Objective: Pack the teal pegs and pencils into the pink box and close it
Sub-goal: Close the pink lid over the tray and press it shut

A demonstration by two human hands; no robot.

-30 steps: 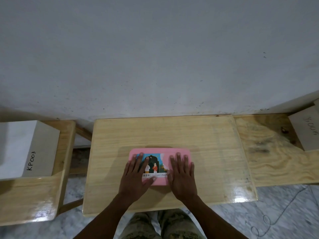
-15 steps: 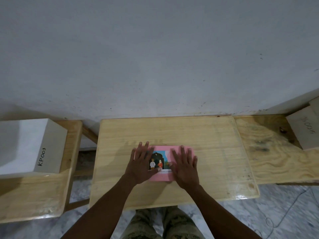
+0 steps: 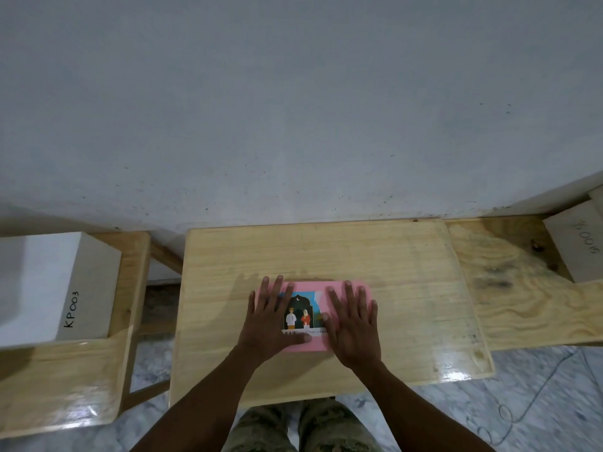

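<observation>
We are pressing left hand (image 3: 272,321) and right hand (image 3: 354,324) flat, fingers spread, gripping nothing, on shut pink box (image 3: 313,290) mid-table (image 3: 408,256). Pegs, pencils not showing. Risk: uneven pressing leaving lid unlatched, box sliding on glossy wood.

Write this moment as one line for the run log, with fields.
stage: closing | box: shut, on table | left hand: flat on lid | right hand: flat on lid | pegs, pencils: not visible
</observation>
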